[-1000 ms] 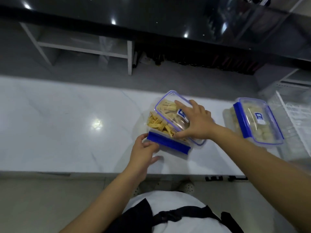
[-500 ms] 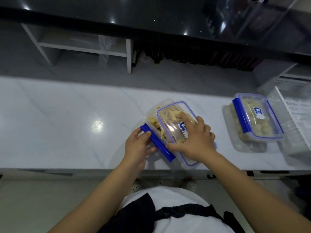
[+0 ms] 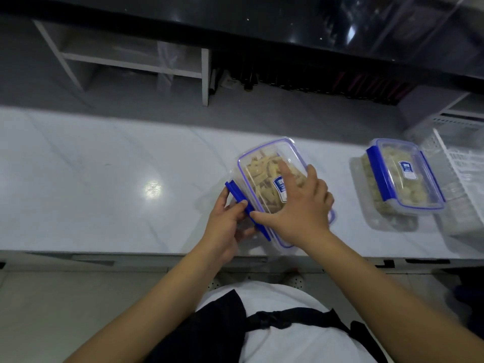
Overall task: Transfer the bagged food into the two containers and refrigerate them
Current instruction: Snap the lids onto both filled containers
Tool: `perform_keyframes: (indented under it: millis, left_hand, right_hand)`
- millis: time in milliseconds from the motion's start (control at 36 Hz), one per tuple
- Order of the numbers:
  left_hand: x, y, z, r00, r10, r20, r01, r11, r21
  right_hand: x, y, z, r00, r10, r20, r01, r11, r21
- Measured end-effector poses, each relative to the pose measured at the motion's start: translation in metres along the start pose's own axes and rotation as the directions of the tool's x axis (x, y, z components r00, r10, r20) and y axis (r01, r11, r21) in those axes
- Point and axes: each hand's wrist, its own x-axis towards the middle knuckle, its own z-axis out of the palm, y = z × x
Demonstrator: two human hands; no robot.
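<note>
You stand at a white marble counter (image 3: 104, 179), looking down at your two bare forearms. Near the counter's near edge, a little right of centre, sits a clear plastic container (image 3: 264, 179) holding pale yellow strips of food, with a clear lid edged in blue resting on top. Your right hand (image 3: 301, 205) lies flat on that lid, fingers spread and straight, thumb stretched left toward the lid's near-left edge, pressing down. Your left hand (image 3: 225, 221) is at the container's left side, its thumb and curled fingers pinching the blue latch flap (image 3: 243, 208) that runs along that side. Well apart to the right, a second clear container (image 3: 400, 176) of pale food pieces stands on the counter with its lid on and a blue latch along its left side. Just beside it, at the far right edge, is a white wire rack (image 3: 461, 166). Beyond the counter are grey floor and a white shelf frame (image 3: 157, 66).
</note>
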Motion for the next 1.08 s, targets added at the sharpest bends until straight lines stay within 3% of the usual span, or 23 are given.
perform_keyframes:
  millis: [139, 444, 806, 889, 1000, 1083]
  left_hand:
    - [0.003, -0.001, -0.005, 0.999, -0.001, 0.033, 0.002, 0.999, -0.032]
    - [0.001, 0.002, -0.007, 0.999, -0.035, 0.02, 0.037, 0.997, -0.071]
    - [0.005, 0.004, -0.01, 1.0, -0.029, -0.003, 0.029, 0.999, 0.027]
    - [0.005, 0.004, -0.01, 1.0, -0.028, -0.007, 0.028, 0.999, 0.018]
    - [0.004, 0.006, -0.01, 0.998, -0.054, -0.013, 0.054, 0.998, -0.043]
    - [0.004, 0.007, -0.01, 0.998, -0.065, -0.019, 0.064, 0.996, -0.06]
  right_hand:
    - [0.014, -0.011, 0.011, 0.997, -0.023, 0.07, 0.03, 0.995, -0.092]
    - [0.025, 0.029, -0.003, 0.984, -0.023, 0.178, 0.018, 0.999, 0.03]
    - [0.008, 0.003, 0.005, 0.984, -0.062, 0.166, 0.057, 0.998, 0.035]
    - [0.011, 0.004, -0.005, 0.983, -0.06, 0.173, 0.037, 0.991, 0.129]
    - [0.01, 0.012, -0.032, 0.987, -0.027, 0.156, -0.041, 0.907, 0.418]
    - [0.006, 0.028, -0.056, 0.982, -0.021, 0.187, -0.061, 0.903, 0.425]
